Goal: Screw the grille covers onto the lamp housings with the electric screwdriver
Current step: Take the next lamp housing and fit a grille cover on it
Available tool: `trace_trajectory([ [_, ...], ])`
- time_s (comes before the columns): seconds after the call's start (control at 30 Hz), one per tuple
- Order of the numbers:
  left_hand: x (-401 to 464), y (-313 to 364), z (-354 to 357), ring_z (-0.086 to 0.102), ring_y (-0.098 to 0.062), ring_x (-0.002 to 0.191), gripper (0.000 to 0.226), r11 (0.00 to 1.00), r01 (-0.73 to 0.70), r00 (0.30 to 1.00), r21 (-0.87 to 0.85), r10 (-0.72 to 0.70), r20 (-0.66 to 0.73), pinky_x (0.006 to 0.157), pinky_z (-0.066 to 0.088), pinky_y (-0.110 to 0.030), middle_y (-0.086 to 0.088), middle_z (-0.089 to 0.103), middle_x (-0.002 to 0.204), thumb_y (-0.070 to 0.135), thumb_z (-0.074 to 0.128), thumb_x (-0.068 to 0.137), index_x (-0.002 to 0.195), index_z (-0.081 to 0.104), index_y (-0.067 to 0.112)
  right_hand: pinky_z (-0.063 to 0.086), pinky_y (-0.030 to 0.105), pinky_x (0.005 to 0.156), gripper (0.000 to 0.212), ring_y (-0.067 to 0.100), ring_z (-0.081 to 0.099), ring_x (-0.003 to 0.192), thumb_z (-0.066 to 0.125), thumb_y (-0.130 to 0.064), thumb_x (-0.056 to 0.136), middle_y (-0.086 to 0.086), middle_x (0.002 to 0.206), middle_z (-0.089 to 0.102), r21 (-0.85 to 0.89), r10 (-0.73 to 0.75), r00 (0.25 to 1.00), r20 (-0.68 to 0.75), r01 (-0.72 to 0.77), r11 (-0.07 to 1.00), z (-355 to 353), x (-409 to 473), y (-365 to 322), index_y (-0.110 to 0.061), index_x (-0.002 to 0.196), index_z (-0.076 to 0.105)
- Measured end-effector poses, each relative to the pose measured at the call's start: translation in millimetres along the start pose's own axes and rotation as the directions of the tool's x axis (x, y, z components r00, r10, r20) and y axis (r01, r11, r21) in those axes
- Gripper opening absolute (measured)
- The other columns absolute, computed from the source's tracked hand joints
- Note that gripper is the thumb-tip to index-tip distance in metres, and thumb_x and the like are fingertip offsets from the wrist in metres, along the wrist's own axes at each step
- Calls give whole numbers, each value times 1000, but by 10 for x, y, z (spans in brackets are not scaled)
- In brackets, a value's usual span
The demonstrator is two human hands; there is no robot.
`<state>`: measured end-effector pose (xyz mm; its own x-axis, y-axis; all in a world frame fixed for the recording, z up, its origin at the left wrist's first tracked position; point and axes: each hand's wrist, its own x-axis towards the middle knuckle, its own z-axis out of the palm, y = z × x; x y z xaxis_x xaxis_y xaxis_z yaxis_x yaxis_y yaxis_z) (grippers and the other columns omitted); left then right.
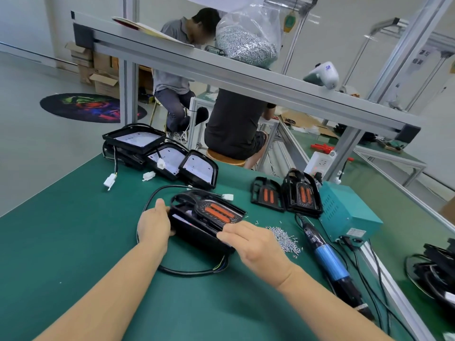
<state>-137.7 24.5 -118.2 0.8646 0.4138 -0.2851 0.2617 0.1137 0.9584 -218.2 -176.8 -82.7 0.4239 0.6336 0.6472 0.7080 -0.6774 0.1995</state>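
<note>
A black lamp housing [194, 230] lies on the green mat in front of me, with a black grille cover [216, 210] bearing two orange strips lying tilted on top of it. My left hand [154, 223] grips the housing's left end. My right hand [248, 239] holds the near right edge where cover and housing meet. The electric screwdriver [327, 254], blue-bodied, lies on the mat to the right, untouched. A heap of small silver screws [283, 236] sits between it and my right hand.
Several open housings [172, 158] with white connectors are stacked at the back left. Two grille covers [285, 193] stand at the back right beside a teal power box [344, 215]. More black parts [438, 267] lie far right. Two people sit beyond the bench frame.
</note>
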Motion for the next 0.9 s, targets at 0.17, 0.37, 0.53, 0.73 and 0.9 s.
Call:
trace_trajectory([
  [0.17, 21, 53, -14, 63, -38, 94, 54, 998, 68, 996, -6, -67, 51, 90, 51, -53, -19, 65, 98, 56, 45, 90, 86, 62, 5, 55, 26, 57, 34, 23, 68, 71, 75, 21, 65, 4, 86, 73, 128, 40, 992, 123, -56, 990, -104, -42, 0, -6, 85, 76],
  [0.37, 26, 57, 2, 57, -31, 101, 42, 990, 131, 983, -52, -123, 137, 99, 46, -46, -15, 62, 109, 38, 62, 88, 108, 62, 1, 55, 27, 62, 24, 25, 66, 72, 75, 11, 72, 5, 89, 73, 244, -52, 955, 291, -21, 970, -186, -23, -93, -5, 90, 76],
  [0.53, 4, 44, 21, 57, -31, 114, 24, 957, 183, 958, -226, -122, 260, 106, 39, -46, -14, 63, 120, 22, 65, 88, 107, 65, 7, 54, 29, 71, 15, 27, 65, 79, 71, 4, 80, 6, 91, 73, 328, -87, 908, 410, -58, 943, -209, 27, -141, -3, 92, 76],
  [0.73, 26, 25, -46, 64, -21, 75, 20, 939, 154, 950, -306, -56, 306, 72, 52, -31, -14, 68, 95, 8, 64, 87, 106, 66, 0, 50, 28, 79, 21, 27, 63, 85, 67, 6, 82, 4, 96, 74, 312, -84, 871, 485, -83, 946, -255, 21, -63, -6, 96, 77],
  [0.9, 14, 4, -31, 60, -25, 97, 30, 953, 123, 938, -278, -20, 345, 98, 46, -40, -17, 65, 114, 5, 60, 90, 118, 62, -3, 50, 31, 89, 18, 20, 62, 95, 64, -3, 86, 0, 101, 74, 345, 14, 842, 539, -236, 909, -265, -12, -67, -9, 97, 78],
])
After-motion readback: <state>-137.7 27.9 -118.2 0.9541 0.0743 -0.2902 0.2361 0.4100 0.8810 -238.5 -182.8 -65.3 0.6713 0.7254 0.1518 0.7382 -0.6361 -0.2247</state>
